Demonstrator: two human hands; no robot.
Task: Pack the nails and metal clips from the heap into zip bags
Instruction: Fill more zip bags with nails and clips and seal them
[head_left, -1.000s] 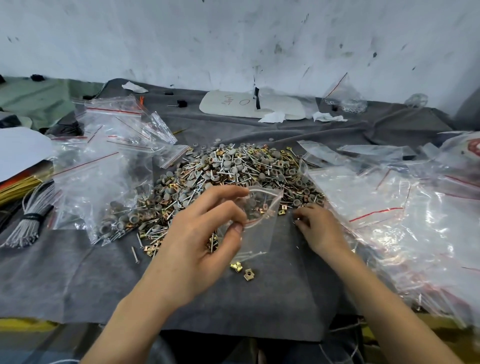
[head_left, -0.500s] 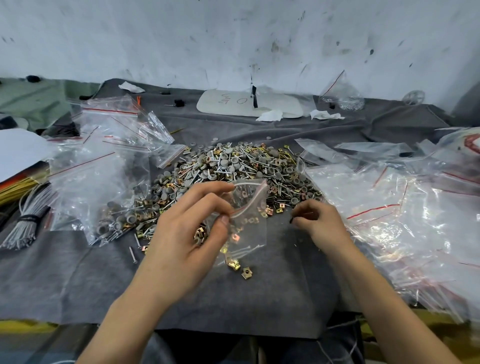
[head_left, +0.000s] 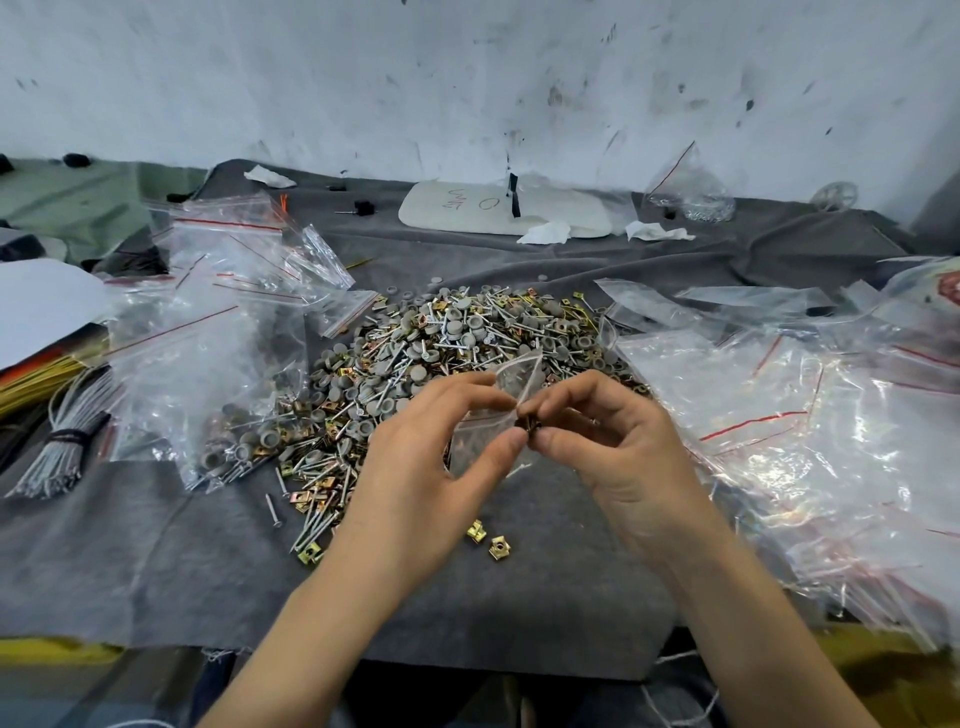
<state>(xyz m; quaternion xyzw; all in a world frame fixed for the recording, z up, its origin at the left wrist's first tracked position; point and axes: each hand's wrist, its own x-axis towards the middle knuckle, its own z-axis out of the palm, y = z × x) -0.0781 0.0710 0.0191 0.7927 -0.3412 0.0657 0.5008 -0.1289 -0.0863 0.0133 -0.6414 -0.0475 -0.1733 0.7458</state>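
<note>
1. Your left hand is at centre frame, with thumb and forefinger curled in a pinch on the small zip bag. The bag stands upright just in front of the heap. Keep that pinch on one lip only, so the mouth gapes.
2. Your right hand, just right of centre, has thumb and forefinger closed on a small dark-brass piece, probably a metal clip. It sits right at the bag's mouth. I cannot tell how many pieces you hold.
3. Carry your fingertips past the zip strip before you let go. A clip released on the lip will likely bounce out.
4. When you feed nails, send them in head first. The points would probably snag or pierce the thin film.
5. Two loose clips lie apart from the heap on the grey cloth, lower centre. Pick them up before they are forgotten.
6. Stop short of stuffing the bag, so the zip can still press flat along its whole length.
</note>
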